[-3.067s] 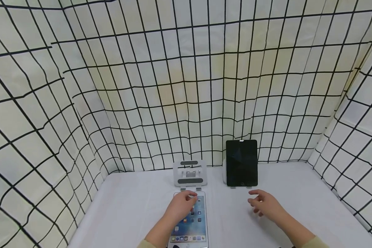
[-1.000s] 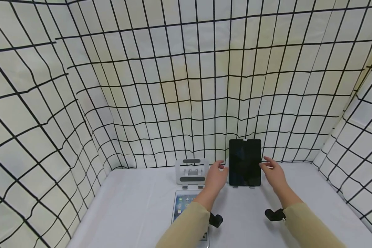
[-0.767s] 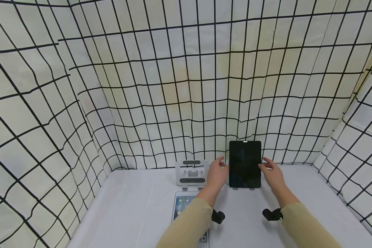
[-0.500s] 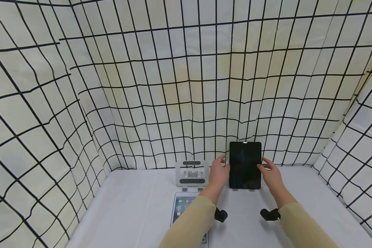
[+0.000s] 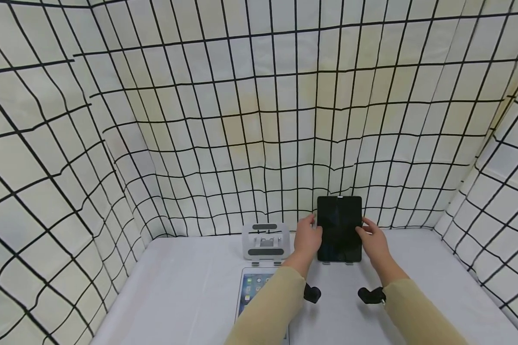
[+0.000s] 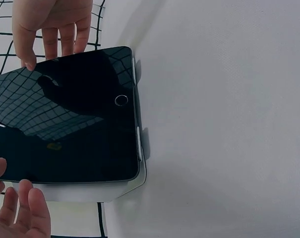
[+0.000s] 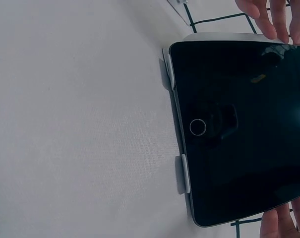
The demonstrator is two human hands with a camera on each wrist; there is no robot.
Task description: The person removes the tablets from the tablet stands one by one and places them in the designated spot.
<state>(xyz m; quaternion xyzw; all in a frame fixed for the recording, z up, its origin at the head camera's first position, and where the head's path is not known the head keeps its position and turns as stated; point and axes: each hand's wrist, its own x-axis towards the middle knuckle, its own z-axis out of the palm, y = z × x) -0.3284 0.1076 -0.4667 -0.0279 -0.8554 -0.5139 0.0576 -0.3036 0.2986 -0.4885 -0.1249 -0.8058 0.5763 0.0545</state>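
Observation:
A black tablet [image 5: 339, 230], its screen dark, leans upright on a white stand [image 6: 85, 192] toward the back of the table. Its lower edge sits against the stand's two small lips [image 7: 186, 173]. My left hand [image 5: 307, 239] grips the tablet's left edge, the thumb on the front and the other fingers reaching behind. On the opposite edge my right hand [image 5: 375, 245] pinches it the same way, thumb in front. The home button [image 6: 121, 100] shows near the tablet's lower edge. Most of the stand is hidden behind the tablet.
Left of the tablet, a second stand [image 5: 265, 252] with grey pads stands without a tablet. In front of it lies a white tablet [image 5: 251, 287] with a lit screen, partly covered by my left sleeve. White cloth with a black grid [image 5: 241, 158] walls the table.
Both hands have come from lower down, the left from above the white tablet, to the black tablet's sides. Over the last second they have closed in from its edges to a grip.

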